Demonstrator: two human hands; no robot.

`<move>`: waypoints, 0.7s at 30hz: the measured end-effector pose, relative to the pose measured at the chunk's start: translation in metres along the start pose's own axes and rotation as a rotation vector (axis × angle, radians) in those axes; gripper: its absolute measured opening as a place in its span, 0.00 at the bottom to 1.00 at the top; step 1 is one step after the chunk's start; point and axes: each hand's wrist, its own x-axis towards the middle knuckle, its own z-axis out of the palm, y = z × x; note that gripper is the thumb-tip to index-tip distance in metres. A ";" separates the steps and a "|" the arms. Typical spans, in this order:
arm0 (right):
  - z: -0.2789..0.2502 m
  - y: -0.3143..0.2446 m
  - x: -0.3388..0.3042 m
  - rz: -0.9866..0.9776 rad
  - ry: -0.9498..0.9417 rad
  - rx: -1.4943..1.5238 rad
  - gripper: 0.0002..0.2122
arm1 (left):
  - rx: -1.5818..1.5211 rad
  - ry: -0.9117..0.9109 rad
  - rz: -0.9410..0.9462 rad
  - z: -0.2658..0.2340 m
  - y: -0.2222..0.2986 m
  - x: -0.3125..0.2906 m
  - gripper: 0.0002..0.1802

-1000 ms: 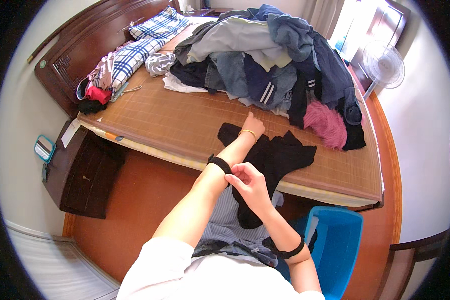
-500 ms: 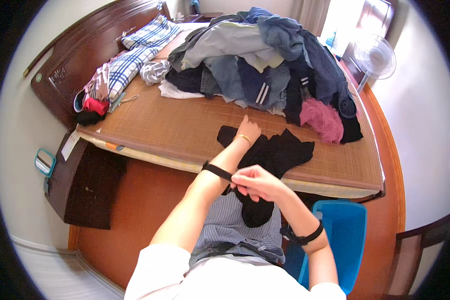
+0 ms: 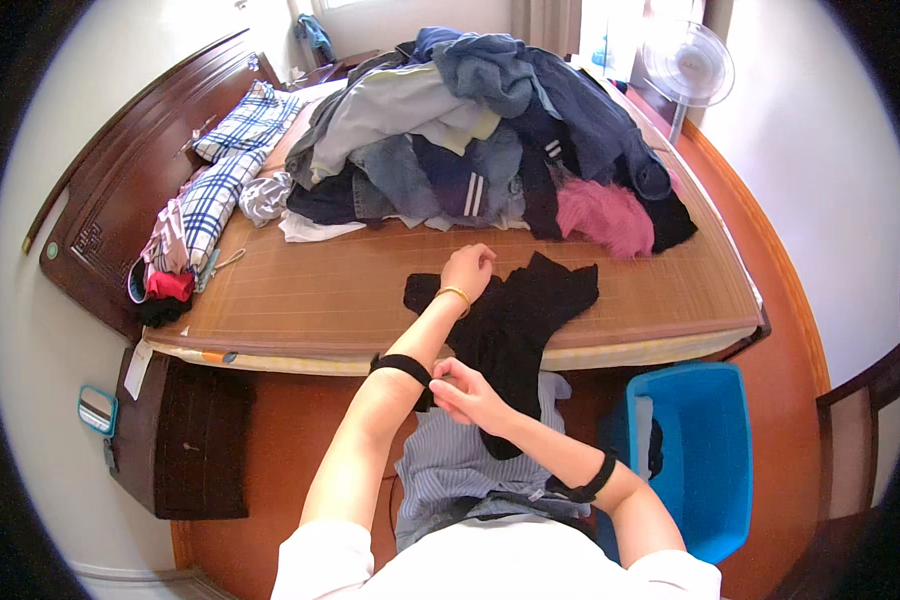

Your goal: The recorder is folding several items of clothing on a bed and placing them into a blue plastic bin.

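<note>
My left hand [image 3: 468, 270] is held over a black garment [image 3: 505, 315], its fingers loosely curled with nothing visible in them. A gold bracelet [image 3: 455, 298] circles that wrist. Higher up the same forearm sits a black armband [image 3: 405, 367]. My right hand [image 3: 467, 395] pinches at the armband's edge near its fastening. A similar black band [image 3: 600, 478] is round my right forearm. The black garment lies spread at the bed's near edge, and its lower part hangs down over the side. Blue-grey striped cloth [image 3: 460, 455] shows below it, in front of my body.
A big heap of clothes [image 3: 410, 120] covers the far part of the bed, with a pink fluffy piece [image 3: 605, 215] at its right. Folded plaid cloth [image 3: 215, 190] lies by the headboard [image 3: 120, 180]. A blue tub [image 3: 710, 460] stands right, a fan [image 3: 685, 65] behind, a dark nightstand [image 3: 195, 440] left.
My view has shifted, so the bed appears further left and the tub shows more fully. My right hand stays at the armband on my left forearm, and my left fingers are curled differently.
</note>
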 end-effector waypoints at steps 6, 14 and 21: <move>-0.040 -0.002 0.010 -0.424 0.093 -0.754 0.12 | -0.710 -0.216 -0.309 0.034 0.010 -0.005 0.08; -0.020 -0.070 0.018 0.073 -0.067 0.146 0.26 | -0.196 -0.278 0.086 0.042 0.023 -0.024 0.08; -0.008 -0.050 0.020 0.084 -0.102 0.378 0.28 | 0.062 -0.330 0.300 0.028 0.039 -0.051 0.08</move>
